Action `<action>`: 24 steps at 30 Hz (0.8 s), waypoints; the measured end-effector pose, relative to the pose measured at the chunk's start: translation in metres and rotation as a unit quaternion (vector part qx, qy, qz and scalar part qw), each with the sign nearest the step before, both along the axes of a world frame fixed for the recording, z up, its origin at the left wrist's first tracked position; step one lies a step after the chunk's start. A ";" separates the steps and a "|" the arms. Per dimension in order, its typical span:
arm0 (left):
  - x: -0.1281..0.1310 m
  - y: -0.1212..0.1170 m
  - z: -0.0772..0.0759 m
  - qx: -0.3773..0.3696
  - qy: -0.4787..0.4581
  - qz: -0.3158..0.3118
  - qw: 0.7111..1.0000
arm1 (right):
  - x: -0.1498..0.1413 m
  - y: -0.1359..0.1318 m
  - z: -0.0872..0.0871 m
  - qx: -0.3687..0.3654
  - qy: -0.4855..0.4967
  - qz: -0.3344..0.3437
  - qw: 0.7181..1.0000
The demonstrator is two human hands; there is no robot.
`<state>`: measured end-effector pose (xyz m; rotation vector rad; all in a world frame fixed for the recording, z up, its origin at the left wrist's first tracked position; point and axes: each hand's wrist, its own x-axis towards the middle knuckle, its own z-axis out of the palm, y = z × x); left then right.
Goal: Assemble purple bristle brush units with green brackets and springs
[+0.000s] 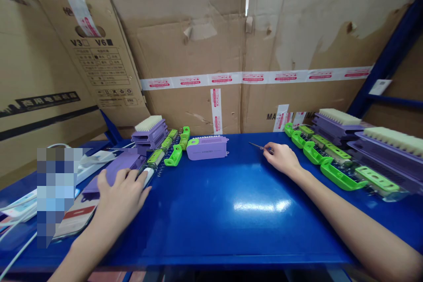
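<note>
My left hand (122,189) rests on the near end of a flat purple part (114,168) at the left of the blue table (231,202), fingers curled over it beside a green-and-clear handle piece (155,158). My right hand (280,157) lies on the table right of the middle, fingers pinched on a thin metal tool (257,145) that points left. A purple housing with a green tab (207,147) lies between the two hands, touched by neither.
A purple brush (150,131) and green handle parts (176,145) sit at the back left. A row of green handle pieces (330,161) and stacked purple brushes (363,141) fill the right side. Cardboard boxes (205,39) wall the back. White cables (20,211) lie at far left.
</note>
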<state>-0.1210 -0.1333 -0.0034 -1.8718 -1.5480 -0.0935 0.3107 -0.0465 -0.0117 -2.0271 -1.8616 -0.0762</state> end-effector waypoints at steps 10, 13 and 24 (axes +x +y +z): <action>0.092 0.052 0.033 -0.013 -0.048 -0.120 0.992 | -0.001 0.002 0.000 -0.034 -0.046 -0.003 0.998; 0.125 0.085 0.037 -0.067 -0.049 -0.140 0.987 | 0.000 0.000 -0.001 -0.017 -0.049 0.000 0.999; 0.190 0.093 0.013 -0.058 -0.113 -0.386 0.914 | -0.024 -0.004 -0.003 0.121 0.141 0.272 0.944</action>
